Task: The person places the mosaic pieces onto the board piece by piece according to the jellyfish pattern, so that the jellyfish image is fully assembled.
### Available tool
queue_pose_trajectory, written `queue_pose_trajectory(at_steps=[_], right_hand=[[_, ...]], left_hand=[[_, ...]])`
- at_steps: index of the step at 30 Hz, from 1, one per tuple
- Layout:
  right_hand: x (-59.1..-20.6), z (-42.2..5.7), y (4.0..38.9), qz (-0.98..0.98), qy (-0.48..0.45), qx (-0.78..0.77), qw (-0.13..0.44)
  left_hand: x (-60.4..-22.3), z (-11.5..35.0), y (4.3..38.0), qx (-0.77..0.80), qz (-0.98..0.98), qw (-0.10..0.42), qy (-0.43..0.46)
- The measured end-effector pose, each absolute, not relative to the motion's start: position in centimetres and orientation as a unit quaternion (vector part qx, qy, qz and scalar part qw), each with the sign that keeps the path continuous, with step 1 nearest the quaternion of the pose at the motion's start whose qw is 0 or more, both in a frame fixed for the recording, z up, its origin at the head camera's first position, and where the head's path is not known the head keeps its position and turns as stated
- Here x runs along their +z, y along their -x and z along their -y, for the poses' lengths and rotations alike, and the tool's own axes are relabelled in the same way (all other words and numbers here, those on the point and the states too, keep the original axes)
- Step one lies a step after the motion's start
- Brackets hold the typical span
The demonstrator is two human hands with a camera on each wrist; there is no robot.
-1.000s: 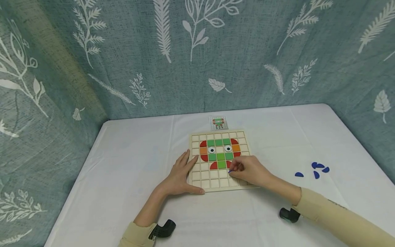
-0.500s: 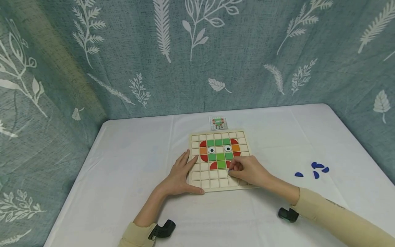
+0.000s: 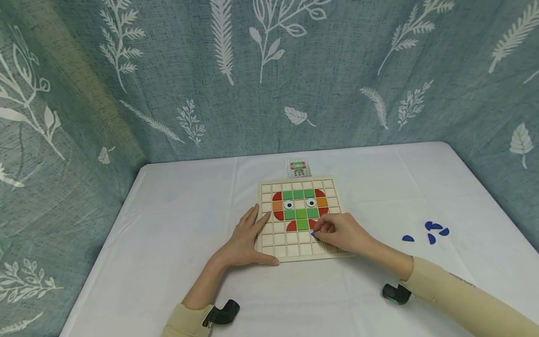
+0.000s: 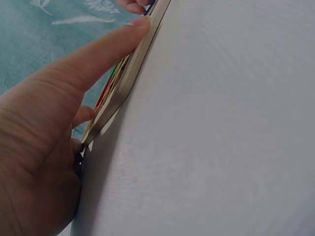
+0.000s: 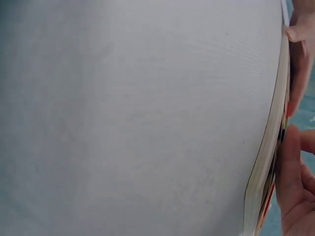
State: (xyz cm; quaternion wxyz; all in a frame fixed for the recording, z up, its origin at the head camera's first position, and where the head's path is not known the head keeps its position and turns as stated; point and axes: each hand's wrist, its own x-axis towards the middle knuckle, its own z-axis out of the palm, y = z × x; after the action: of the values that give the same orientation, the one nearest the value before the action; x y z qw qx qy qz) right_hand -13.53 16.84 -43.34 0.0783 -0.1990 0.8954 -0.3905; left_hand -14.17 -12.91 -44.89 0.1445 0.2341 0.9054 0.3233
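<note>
A wooden grid board [image 3: 280,252] lies on the white table, with red, orange and green pieces and two eye pieces [image 3: 288,205] set in its cells. My left hand [image 3: 241,242] spreads its fingers along the board's left side, and its thumb [image 4: 110,51] touches the front edge. Between thumb and index finger my right hand [image 3: 344,232] pinches a small blue piece [image 3: 313,234]. It sits right at the cell below the right red quarter-round piece [image 3: 312,224], partly covered by the fingertips. In the right wrist view the right hand [image 5: 295,182] shows beside the board's edge.
Several blue half-round pieces [image 3: 432,238] lie on the table to the right, one [image 3: 408,238] closer to the board. A small picture card [image 3: 298,167] lies behind the board. A green leaf-patterned curtain [image 3: 252,117] hangs behind the table.
The right fingertips have shifted slightly over the same cell, and more of the blue piece shows now than half a second ago. My left hand and the board stay put.
</note>
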Motion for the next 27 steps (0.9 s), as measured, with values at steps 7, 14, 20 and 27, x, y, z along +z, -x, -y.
queue_pose_trajectory(at_steps=[7, 14, 20, 27], right_hand=[[-42.9, -19.2, 13.5, -0.899, 0.131, -0.411, 0.077], [-42.3, -24.0, 12.4, -0.915, 0.097, -0.387, 0.057], [-42.1, -28.2, 11.0, -0.934, 0.081, -0.345, 0.036], [-42.3, -31.5, 9.4, -0.948, 0.067, -0.31, 0.012]], left_hand=[[-44.9, 12.8, 14.2, 0.323, -0.905, 0.147, -0.236], [-45.0, 12.8, 14.2, 0.326, -0.904, 0.146, -0.235], [-45.0, 12.8, 14.2, 0.325, -0.905, 0.148, -0.231], [-45.0, 12.7, 14.2, 0.328, -0.904, 0.146, -0.232]])
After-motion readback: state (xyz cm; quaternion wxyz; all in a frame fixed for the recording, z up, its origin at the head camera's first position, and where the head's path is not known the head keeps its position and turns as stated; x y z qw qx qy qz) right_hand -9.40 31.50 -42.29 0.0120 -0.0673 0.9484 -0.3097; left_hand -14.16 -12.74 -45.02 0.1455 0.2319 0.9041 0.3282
